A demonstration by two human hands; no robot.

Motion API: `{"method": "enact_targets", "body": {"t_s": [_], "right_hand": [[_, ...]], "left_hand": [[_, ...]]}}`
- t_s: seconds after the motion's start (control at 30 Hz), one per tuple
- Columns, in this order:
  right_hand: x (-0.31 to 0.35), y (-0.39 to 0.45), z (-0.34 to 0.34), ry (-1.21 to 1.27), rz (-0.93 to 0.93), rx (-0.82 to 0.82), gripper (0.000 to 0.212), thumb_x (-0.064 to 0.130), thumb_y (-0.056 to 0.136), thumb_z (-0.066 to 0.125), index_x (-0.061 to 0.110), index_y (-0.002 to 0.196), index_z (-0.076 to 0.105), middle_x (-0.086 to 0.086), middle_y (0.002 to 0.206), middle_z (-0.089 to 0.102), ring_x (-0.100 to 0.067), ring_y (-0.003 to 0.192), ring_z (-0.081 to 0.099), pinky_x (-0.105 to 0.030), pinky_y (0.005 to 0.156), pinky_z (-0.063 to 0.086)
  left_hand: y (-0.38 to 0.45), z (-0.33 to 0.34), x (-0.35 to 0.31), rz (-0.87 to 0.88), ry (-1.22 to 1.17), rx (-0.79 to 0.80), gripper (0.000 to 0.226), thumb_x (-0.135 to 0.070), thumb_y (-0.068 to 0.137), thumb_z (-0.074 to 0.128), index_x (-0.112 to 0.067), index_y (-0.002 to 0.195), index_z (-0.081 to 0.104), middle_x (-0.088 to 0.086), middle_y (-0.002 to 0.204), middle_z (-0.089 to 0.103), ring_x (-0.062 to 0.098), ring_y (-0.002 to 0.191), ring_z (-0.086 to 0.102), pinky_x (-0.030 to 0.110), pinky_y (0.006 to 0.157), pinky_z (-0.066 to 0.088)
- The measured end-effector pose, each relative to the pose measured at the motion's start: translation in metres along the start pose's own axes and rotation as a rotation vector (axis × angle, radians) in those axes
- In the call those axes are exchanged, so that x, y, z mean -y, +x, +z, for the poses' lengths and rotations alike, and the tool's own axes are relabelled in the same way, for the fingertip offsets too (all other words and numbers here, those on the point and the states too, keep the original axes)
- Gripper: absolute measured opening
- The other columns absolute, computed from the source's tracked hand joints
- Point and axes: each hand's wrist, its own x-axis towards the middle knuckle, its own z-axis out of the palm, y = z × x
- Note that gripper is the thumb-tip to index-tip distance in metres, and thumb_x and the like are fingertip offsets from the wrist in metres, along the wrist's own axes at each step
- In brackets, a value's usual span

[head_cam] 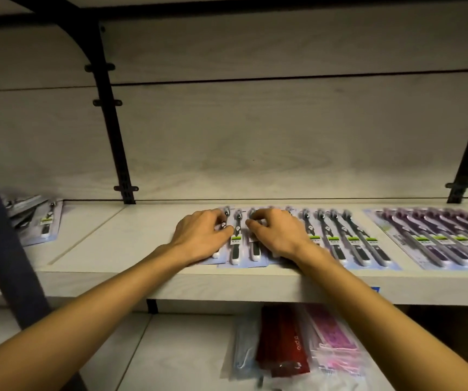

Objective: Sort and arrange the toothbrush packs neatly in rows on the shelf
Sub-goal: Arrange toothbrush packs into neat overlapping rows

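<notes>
- Black brush packs (348, 244), approx. 9, in overlapping row on shelf (131, 249)
- L hand (199, 235) & R hand (278, 232), fingers curled, press row's left packs
- Purple packs (439, 238) at right: approx. 6

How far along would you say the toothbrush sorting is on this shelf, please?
Well along, I'd judge. The purple packs at the right lie in an overlapping row, and the black-and-white packs form a row beside them. Both the left hand and the right hand rest with curled fingers on that row's left end, apparently squaring it up. A loose pile of packs at the shelf's far left remains unsorted.
</notes>
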Motion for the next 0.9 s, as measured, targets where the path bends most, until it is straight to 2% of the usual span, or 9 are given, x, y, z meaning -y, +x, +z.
{"method": "enact_targets", "body": {"t_s": [0.07, 0.13, 0.27, 0.33, 0.4, 0.5, 0.57, 0.7, 0.9], "right_hand": [[0.002, -0.006, -0.004, 0.192, 0.001, -0.080, 0.028, 0.036, 0.097, 0.052, 0.024, 0.115, 0.070, 0.002, 0.104, 0.075, -0.020, 0.089, 0.070, -0.039, 0.086, 0.055], [-0.001, -0.013, -0.013, 0.259, 0.003, -0.199, 0.028, 0.032, 0.095, 0.054, 0.023, 0.115, 0.071, 0.002, 0.109, 0.075, -0.021, 0.089, 0.070, -0.040, 0.087, 0.055], [-0.031, -0.030, -0.044, -0.003, 0.032, -0.357, 0.034, 0.038, 0.093, 0.055, 0.025, 0.122, 0.069, -0.004, 0.110, 0.075, -0.028, 0.106, 0.065, -0.040, 0.093, 0.050], [-0.052, -0.037, -0.059, -0.177, 0.103, -0.287, 0.045, 0.046, 0.095, 0.053, 0.023, 0.132, 0.062, -0.008, 0.126, 0.068, -0.031, 0.120, 0.056, -0.046, 0.101, 0.045], [-0.071, -0.044, -0.067, -0.287, 0.210, -0.163, 0.057, 0.059, 0.095, 0.047, 0.024, 0.141, 0.053, -0.009, 0.140, 0.057, -0.034, 0.132, 0.044, -0.051, 0.108, 0.039], [-0.090, -0.051, -0.065, -0.281, 0.260, 0.035, 0.068, 0.070, 0.095, 0.034, 0.029, 0.150, 0.040, -0.007, 0.154, 0.043, -0.032, 0.140, 0.037, -0.054, 0.114, 0.031], [-0.093, -0.051, -0.059, -0.273, 0.240, 0.093, 0.067, 0.070, 0.097, 0.025, 0.032, 0.151, 0.037, -0.004, 0.156, 0.041, -0.030, 0.140, 0.040, -0.055, 0.115, 0.030], [-0.086, -0.048, -0.056, -0.299, 0.215, 0.110, 0.064, 0.070, 0.093, 0.018, 0.037, 0.136, 0.052, -0.003, 0.145, 0.053, -0.032, 0.129, 0.048, -0.057, 0.108, 0.032], [-0.077, -0.049, -0.051, -0.294, 0.202, 0.137, 0.067, 0.074, 0.092, 0.016, 0.040, 0.141, 0.048, -0.001, 0.148, 0.050, -0.032, 0.133, 0.045, -0.059, 0.107, 0.028]], "left_hand": [[-0.004, 0.000, -0.008, 0.032, 0.036, 0.023, 0.035, -0.052, 0.094, 0.048, -0.027, 0.112, 0.064, -0.003, 0.107, 0.070, 0.025, 0.097, 0.064, 0.035, 0.078, 0.050], [-0.007, -0.001, -0.013, 0.041, -0.013, 0.055, 0.042, -0.055, 0.100, 0.042, -0.023, 0.119, 0.062, -0.002, 0.122, 0.064, 0.025, 0.107, 0.061, 0.037, 0.087, 0.050], [-0.015, -0.006, -0.019, 0.152, -0.051, 0.066, 0.055, -0.058, 0.101, 0.039, -0.022, 0.140, 0.051, -0.004, 0.147, 0.047, 0.020, 0.129, 0.048, 0.036, 0.099, 0.042], [-0.021, -0.008, -0.028, 0.214, -0.059, 0.153, 0.064, -0.065, 0.098, 0.037, -0.027, 0.149, 0.042, -0.003, 0.156, 0.036, 0.023, 0.141, 0.037, 0.038, 0.108, 0.036], [-0.026, -0.005, -0.038, 0.266, -0.019, 0.264, 0.074, -0.073, 0.095, 0.030, -0.031, 0.156, 0.029, -0.003, 0.165, 0.022, 0.021, 0.152, 0.018, 0.042, 0.119, 0.020], [-0.030, 0.003, -0.049, 0.304, 0.104, 0.362, 0.087, -0.087, 0.084, 0.016, -0.040, 0.158, 0.017, -0.005, 0.168, 0.012, 0.019, 0.155, 0.009, 0.051, 0.124, 0.006], [-0.028, 0.004, -0.051, 0.305, 0.110, 0.378, 0.091, -0.090, 0.079, 0.014, -0.042, 0.157, 0.017, -0.006, 0.167, 0.015, 0.019, 0.154, 0.012, 0.053, 0.123, 0.008], [-0.027, 0.001, -0.052, 0.316, 0.077, 0.349, 0.086, -0.087, 0.084, 0.022, -0.039, 0.156, 0.025, -0.006, 0.165, 0.024, 0.018, 0.151, 0.020, 0.053, 0.121, 0.019], [-0.041, -0.004, -0.055, 0.296, 0.043, 0.261, 0.083, -0.085, 0.083, 0.034, -0.034, 0.149, 0.041, -0.009, 0.152, 0.045, 0.017, 0.138, 0.042, 0.053, 0.114, 0.033]]}}
